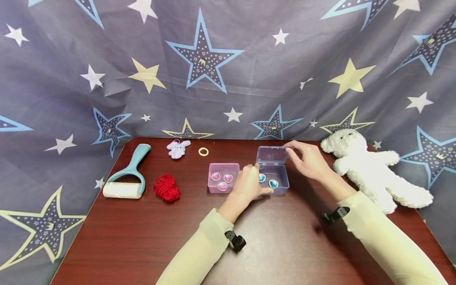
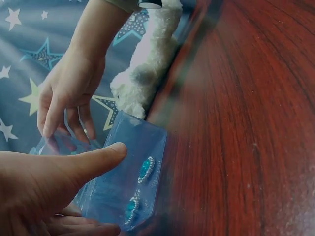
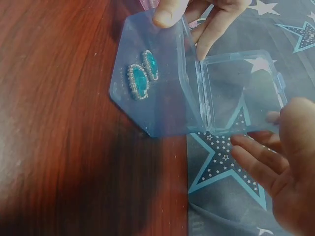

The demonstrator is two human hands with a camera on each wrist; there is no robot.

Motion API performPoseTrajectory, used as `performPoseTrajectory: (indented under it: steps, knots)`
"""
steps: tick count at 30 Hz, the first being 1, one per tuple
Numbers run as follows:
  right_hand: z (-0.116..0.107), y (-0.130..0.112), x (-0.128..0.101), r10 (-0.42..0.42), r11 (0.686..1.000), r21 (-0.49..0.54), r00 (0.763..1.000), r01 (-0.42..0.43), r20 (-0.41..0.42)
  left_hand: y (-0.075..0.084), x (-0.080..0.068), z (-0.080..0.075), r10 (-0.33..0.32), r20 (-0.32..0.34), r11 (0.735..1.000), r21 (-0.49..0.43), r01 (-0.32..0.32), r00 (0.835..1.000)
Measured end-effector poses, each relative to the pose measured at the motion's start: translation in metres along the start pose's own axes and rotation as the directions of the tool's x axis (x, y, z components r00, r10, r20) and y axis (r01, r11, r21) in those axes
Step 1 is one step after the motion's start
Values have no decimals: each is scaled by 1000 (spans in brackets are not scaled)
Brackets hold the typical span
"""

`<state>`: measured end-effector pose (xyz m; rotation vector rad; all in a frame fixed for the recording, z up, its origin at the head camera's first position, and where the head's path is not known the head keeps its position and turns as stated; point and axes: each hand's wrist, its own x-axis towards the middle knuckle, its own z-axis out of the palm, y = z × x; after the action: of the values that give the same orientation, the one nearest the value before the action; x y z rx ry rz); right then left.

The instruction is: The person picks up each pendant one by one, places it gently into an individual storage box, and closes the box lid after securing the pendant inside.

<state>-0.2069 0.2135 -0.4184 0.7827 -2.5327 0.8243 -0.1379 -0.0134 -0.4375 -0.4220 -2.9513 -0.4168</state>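
A clear blue plastic box (image 1: 282,175) stands on the table with its hinged lid (image 1: 272,155) raised. Two teal gems with beaded silver rims (image 3: 139,82) lie inside it. My left hand (image 1: 248,183) grips the box at its left end, thumb along the front wall and fingers toward the back. At the raised lid's right edge, my right hand (image 1: 309,160) pinches the plastic between thumb and fingers. Just left of the left hand is a pink box (image 1: 212,190) holding three pink gems (image 1: 215,176).
On the table's left lie a lint roller (image 1: 122,190), a red yarn ball (image 1: 166,188), a small white plush toy (image 1: 177,149) and a cream ring (image 1: 203,151). A white teddy bear (image 1: 370,170) lies at the right. Behind hangs a starry grey curtain (image 1: 249,75).
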Motion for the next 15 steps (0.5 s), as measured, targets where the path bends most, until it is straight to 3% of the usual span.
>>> performPoseTrajectory:
  steps: [8, 15]
  knots:
    - [-9, 0, -12, -83, 996, 26, 994, 82, 70, -3, -4, -1, 6, -9, 999, -49, -6, 1000]
    - [-14, -1, -22, -151, 988, 33, 981, 148, 119, -6, -7, -13, 24, -22, 998, -63, -26, 999]
